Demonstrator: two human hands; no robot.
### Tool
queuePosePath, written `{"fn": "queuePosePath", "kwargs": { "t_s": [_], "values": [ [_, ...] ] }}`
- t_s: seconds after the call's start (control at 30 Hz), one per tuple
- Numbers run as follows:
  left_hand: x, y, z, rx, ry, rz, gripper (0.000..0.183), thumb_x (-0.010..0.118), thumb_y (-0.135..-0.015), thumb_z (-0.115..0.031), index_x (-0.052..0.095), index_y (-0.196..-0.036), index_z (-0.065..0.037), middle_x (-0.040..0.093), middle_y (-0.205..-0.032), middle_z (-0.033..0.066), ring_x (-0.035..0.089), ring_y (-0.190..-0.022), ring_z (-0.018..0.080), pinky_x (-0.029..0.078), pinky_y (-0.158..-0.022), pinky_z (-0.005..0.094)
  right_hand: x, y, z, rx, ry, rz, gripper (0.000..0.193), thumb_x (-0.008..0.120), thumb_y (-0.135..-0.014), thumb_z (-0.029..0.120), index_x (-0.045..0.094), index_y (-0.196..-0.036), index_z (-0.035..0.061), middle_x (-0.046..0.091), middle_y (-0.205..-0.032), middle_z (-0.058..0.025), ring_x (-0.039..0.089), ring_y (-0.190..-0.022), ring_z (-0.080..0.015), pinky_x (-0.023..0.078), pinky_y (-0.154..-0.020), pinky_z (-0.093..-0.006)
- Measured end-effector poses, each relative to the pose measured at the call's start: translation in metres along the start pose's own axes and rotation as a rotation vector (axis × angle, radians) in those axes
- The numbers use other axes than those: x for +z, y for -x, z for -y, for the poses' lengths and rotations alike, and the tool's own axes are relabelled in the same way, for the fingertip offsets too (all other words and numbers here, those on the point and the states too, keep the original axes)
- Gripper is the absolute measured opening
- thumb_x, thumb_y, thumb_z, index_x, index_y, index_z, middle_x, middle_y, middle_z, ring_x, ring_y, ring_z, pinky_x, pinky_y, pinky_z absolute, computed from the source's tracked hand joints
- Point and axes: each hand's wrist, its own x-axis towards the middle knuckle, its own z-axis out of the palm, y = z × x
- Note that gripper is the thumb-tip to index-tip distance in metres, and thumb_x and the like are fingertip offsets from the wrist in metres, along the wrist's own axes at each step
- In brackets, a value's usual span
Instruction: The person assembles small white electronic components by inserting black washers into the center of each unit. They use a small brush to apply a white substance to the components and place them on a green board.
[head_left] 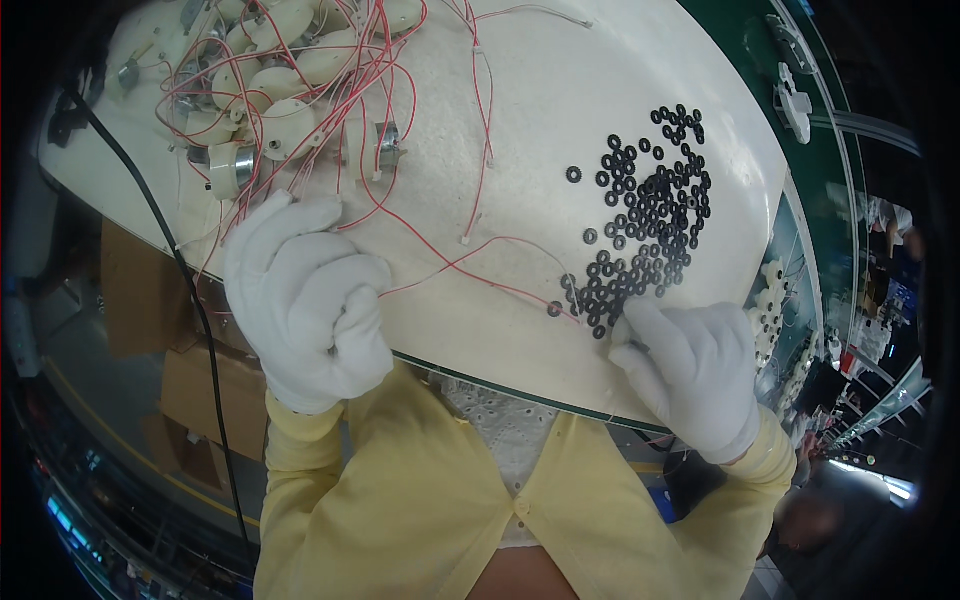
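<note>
My left hand [305, 300], in a white glove, is closed with its fingers curled in, just below a heap of small cream-and-silver motors [232, 168]. A thin red wire [420, 278] runs out from beside its knuckles, and what lies inside the fingers is hidden. My right hand [692, 370], also gloved in white, is at the lower end of a spread of black rings [650, 205]. Its thumb and forefinger are drawn close together against the rings. Anything pinched there is too small to make out.
Red and white wires with small plugs [466, 238] trail over the white table [520, 350]. A black cable [195, 290] hangs past its left edge. Cardboard boxes [215, 400] stand below. Beyond the right edge is a green surface [745, 50] with white parts [792, 105].
</note>
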Motion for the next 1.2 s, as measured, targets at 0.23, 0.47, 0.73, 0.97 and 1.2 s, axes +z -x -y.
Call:
{"fn": "queuePosePath", "kwargs": {
  "t_s": [0.23,0.47,0.73,0.97,1.2],
  "values": [
    [0.002,0.000,-0.006,-0.011,-0.054,-0.002,0.003,0.054,-0.069,-0.017,0.056,-0.069,-0.015,0.057,-0.072,0.0014,0.060,-0.085,0.0271,0.045,-0.091,0.0451,-0.014,0.012,0.004,-0.033,0.117,0.177,0.036,0.071,-0.076,0.025,0.059,-0.107,0.0088,0.045,-0.069,0.0018,0.046,-0.059,-0.0169,0.036,-0.061,-0.0335],
    [0.003,0.002,-0.008,-0.022,-0.079,-0.001,0.009,0.052,-0.076,-0.015,0.057,-0.068,-0.012,0.057,-0.072,0.0027,0.060,-0.086,0.0274,0.045,-0.091,0.0453,-0.008,0.014,0.009,-0.039,0.150,0.162,0.034,0.066,-0.080,0.022,0.059,-0.106,0.0023,0.044,-0.070,-0.0015,0.046,-0.062,-0.0181,0.037,-0.061,-0.0343],
    [-0.003,0.004,-0.013,-0.100,0.122,-0.154,0.027,0.042,-0.089,-0.015,0.052,-0.069,-0.002,0.056,-0.075,0.0138,0.059,-0.089,0.0347,0.045,-0.092,0.0537,0.001,0.020,0.004,0.109,-0.040,0.045,0.024,0.065,-0.085,0.020,0.061,-0.104,0.0075,0.054,-0.066,0.0005,0.052,-0.059,-0.0188,0.038,-0.062,-0.0336],
    [-0.009,0.013,0.006,-0.141,0.527,-0.429,0.044,0.023,-0.100,-0.027,0.048,-0.071,-0.005,0.051,-0.071,0.0113,0.053,-0.097,0.0333,0.035,-0.101,0.0537,0.018,0.059,-0.007,0.369,-0.024,-0.060,0.018,0.064,-0.087,0.020,0.061,-0.102,0.0100,0.062,-0.066,-0.0008,0.056,-0.055,-0.0225,0.039,-0.060,-0.0350],
    [-0.003,0.014,0.012,-0.223,0.433,-0.485,0.039,0.024,-0.096,-0.022,0.044,-0.069,-0.002,0.047,-0.068,0.0116,0.052,-0.078,0.0316,0.040,-0.097,0.0545,-0.006,0.077,-0.011,0.402,0.010,-0.098,0.025,0.066,-0.084,0.027,0.060,-0.104,0.0144,0.056,-0.068,-0.0035,0.057,-0.061,-0.0229,0.038,-0.060,-0.0355]
  ]
}}
